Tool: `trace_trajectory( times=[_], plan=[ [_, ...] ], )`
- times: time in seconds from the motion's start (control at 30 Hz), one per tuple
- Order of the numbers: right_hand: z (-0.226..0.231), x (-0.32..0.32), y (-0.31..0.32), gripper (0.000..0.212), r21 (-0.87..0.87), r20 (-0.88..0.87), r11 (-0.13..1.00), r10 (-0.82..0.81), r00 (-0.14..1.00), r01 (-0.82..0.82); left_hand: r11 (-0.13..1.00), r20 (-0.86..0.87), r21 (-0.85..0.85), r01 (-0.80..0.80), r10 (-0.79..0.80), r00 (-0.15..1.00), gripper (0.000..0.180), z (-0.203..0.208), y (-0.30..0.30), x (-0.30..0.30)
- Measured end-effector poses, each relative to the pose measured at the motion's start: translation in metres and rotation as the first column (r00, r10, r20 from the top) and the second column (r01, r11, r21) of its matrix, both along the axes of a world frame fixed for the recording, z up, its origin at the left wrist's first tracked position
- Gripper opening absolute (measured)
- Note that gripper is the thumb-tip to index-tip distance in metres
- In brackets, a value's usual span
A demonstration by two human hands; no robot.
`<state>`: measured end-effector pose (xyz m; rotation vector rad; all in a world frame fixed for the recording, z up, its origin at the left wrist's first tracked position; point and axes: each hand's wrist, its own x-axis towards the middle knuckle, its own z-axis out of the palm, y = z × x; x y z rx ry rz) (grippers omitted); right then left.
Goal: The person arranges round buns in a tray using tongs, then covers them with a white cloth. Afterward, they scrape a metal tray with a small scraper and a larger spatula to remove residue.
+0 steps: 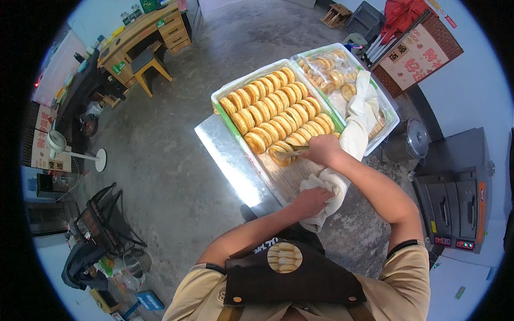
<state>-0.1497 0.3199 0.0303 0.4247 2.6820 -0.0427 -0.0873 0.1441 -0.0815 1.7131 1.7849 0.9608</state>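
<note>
Rows of round golden pastries [277, 101] stand on edge, leaning on one another, in a white foam tray [227, 91] with a green inner edge. My right hand [324, 150] is closed round a pair of metal tongs [294, 153], whose tips are at the near end of the closest row, by a pastry [279, 153]. Whether the tips pinch it, I cannot tell. Just below, my left hand [312, 203] grips the bunched end of a white cloth [354, 138]. That cloth runs up along the tray's right side and over the neighbouring tray.
A second white tray [393, 115] with plastic-covered pastries [334, 75] adjoins on the right. Beneath them shows a shiny metal table [227, 155]. To the right stand a lidded metal pot [409, 140] and a deck oven [452, 206]. A folding chair [104, 222] and fan [80, 152] are at left.
</note>
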Motion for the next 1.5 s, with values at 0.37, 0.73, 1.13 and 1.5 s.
trace_trajectory(
  times=[0.37,0.73,1.13,1.5],
  plan=[
    [0.015,0.031,-0.019,0.056,-0.037,-0.023,0.991,-0.13,0.991,0.129,0.998,0.064,0.003,-0.068,0.067,0.996,0.037,-0.009,0.001,0.003],
    [0.073,0.113,0.033,0.057,0.13,-0.112,0.936,-0.313,0.943,0.326,0.975,0.125,0.22,0.016,-0.044,0.991,0.034,0.017,0.025,0.003],
    [0.033,0.087,0.075,0.036,0.329,-0.116,0.93,-0.132,0.984,0.163,0.95,0.077,0.301,0.085,-0.113,0.991,0.03,0.036,0.045,0.011],
    [0.036,0.015,0.093,0.032,0.363,0.205,0.929,-0.152,0.967,0.069,0.952,0.03,0.299,0.066,-0.079,0.996,0.034,0.035,0.045,0.012]
  ],
)
